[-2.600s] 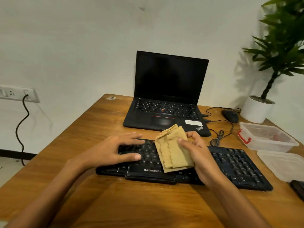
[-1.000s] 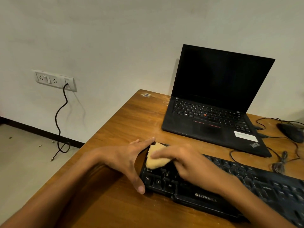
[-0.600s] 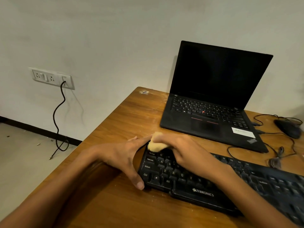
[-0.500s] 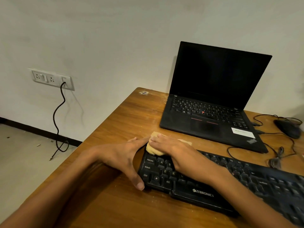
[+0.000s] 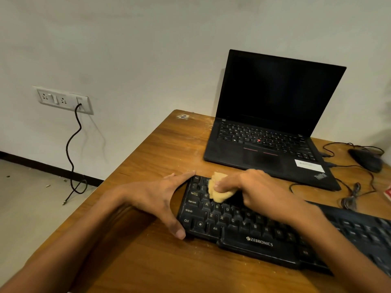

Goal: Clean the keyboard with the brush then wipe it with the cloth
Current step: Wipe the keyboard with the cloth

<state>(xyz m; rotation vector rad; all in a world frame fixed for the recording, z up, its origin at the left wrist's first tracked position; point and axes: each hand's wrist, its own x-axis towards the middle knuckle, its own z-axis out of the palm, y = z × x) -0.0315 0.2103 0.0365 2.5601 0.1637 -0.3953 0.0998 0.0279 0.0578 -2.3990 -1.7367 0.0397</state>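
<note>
We see the yellow cloth bunched into a small wad under the fingertips of the right hand, whose fingers curl over it and grip it while pressing it down onto the keys. The cloth sits at the far left part of the black keyboard, on the upper key rows just right of the Tab and Caps Lock keys, and it pokes out to the left of the fingers, with the palm and wrist trailing off to the right above the middle rows. We find the left hand spread flat and relaxed around the keyboard's left end: its forefinger reaches along the far left corner, its thumb touches the near left corner, and it clasps nothing. The cloth lies between the two hands, touching only the right one. The keyboard rests on a wooden table, with an open black laptop just behind it, screen dark. To the far right we make out a black mouse with its coiled cord. On the wall to the left a socket panel has a black cable hanging from it to the floor.
</note>
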